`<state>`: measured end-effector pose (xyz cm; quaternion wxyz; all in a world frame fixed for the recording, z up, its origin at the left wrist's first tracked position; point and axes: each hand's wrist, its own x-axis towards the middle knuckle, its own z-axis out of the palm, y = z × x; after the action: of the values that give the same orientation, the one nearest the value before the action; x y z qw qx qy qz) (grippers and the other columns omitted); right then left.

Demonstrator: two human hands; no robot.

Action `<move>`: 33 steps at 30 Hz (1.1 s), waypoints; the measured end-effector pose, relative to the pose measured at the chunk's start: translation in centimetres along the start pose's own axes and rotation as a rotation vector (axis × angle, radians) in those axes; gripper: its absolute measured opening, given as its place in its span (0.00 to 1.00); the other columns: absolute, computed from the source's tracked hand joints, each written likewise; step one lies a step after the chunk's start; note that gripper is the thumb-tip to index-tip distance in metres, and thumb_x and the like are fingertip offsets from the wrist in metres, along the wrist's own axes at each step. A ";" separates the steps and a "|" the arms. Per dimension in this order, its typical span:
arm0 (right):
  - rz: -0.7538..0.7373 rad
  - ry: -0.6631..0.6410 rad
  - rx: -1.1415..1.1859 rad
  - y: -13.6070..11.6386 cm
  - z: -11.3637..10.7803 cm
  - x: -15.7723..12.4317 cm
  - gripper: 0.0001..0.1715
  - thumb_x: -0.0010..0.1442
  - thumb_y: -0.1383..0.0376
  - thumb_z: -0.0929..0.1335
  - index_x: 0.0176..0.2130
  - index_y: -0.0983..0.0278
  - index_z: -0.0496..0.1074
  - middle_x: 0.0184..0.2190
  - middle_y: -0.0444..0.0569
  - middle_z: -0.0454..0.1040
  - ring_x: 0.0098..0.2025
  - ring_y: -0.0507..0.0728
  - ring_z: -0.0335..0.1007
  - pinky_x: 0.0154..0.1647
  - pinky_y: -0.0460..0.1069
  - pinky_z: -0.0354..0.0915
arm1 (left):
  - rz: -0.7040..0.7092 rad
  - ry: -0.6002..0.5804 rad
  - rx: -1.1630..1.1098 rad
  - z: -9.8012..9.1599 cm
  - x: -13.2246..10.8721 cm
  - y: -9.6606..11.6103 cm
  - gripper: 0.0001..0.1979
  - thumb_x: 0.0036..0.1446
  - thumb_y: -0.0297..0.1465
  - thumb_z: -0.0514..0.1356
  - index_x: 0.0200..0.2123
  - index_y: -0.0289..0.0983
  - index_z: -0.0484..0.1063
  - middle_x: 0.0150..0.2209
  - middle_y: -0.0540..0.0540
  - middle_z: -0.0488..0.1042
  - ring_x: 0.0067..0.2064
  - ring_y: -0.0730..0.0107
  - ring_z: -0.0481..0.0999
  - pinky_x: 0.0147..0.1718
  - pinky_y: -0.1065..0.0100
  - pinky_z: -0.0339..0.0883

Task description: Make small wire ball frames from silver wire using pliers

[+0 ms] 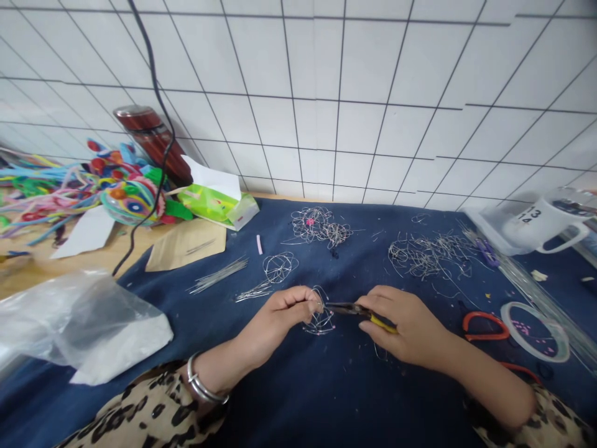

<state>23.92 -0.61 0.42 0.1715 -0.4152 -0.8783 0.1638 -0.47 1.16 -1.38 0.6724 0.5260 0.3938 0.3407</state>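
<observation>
Pinched in my left hand (280,320) is a small round wire frame (319,325) with tiny pink beads on its lower edge. My right hand (405,323) is closed around yellow-handled pliers (347,308), their jaws pointing left at the wire frame. Whether the jaws grip the wire is too small to tell. Just beyond my left hand lie a finished-looking wire ring with spokes (280,267) and a bundle of short wires (254,291). Straight wire pieces (219,275) rest farther left. A heap of wire frames (319,227) with one pink spot sits behind.
At right are tangled wire (429,254), orange-handled tool grips (485,326), a round dish of pink beads (536,333), long straight wires (532,292) and a white cup (543,224). At left are a plastic bag (88,317), a red thermos (153,140), colourful craft pieces (133,199) and a hanging cable (161,102).
</observation>
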 end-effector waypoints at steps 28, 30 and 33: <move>0.039 0.096 -0.039 -1.0 0.5 -0.2 0.13 0.61 0.63 0.61 0.44 0.64 0.69 0.31 0.47 0.71 0.31 0.51 0.66 0.34 0.46 0.63 | -0.008 0.015 0.054 0.3 -0.1 -0.1 0.06 0.54 0.26 0.55 0.26 0.34 0.69 0.24 0.51 0.63 0.27 0.75 0.58 0.28 0.71 0.52; 0.058 0.063 0.005 -1.1 0.2 -0.1 0.13 0.60 0.63 0.62 0.44 0.64 0.69 0.31 0.47 0.71 0.31 0.51 0.66 0.33 0.46 0.63 | 0.002 0.027 0.044 0.3 -0.1 -0.1 0.06 0.54 0.25 0.55 0.26 0.34 0.69 0.24 0.51 0.63 0.27 0.75 0.58 0.28 0.71 0.52; 0.083 0.000 0.087 -1.2 -0.2 0.0 0.12 0.59 0.64 0.63 0.43 0.63 0.70 0.30 0.46 0.71 0.31 0.50 0.66 0.33 0.45 0.62 | 0.014 0.039 0.027 0.2 -0.1 -0.2 0.06 0.54 0.25 0.54 0.26 0.34 0.68 0.24 0.51 0.62 0.27 0.75 0.58 0.28 0.71 0.52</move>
<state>23.20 -1.26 1.11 0.1823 -0.4433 -0.8524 0.2087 -0.35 0.95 -1.58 0.6551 0.5311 0.4076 0.3502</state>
